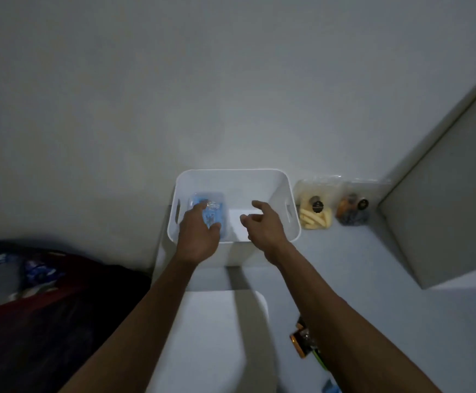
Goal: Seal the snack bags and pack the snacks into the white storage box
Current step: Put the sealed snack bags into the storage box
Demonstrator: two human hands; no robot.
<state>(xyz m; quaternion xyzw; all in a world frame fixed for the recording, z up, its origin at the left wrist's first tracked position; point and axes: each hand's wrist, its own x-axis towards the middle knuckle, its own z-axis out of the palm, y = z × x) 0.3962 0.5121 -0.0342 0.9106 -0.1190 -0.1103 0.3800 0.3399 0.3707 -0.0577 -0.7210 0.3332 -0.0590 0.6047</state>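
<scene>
- Blue snack pack (pixel 212 215) low in the left end of the white storage box (pixel 231 177), under the left hand (pixel 200 236); fingers curled over it, thumb at its near edge.
- Right hand (pixel 262 225) over the bare box floor, fingers loosely bent, holding nothing.
- Packing step, seemingly setting the pack down.
- Next likely: reaching right past the box rim for two clear bags (pixel 316 208), (pixel 353 208); seals not discernible.

Smooth matt white plastic for the storage box (pixel 282 194). Glossy blue wrapper on the snack pack (pixel 217 208) inside at left. Clear shiny film on the two bags (pixel 314 194) at right. Matt painted wall (pixel 231 80) beyond. Dark soft cloth (pixel 47 307) near left.
</scene>
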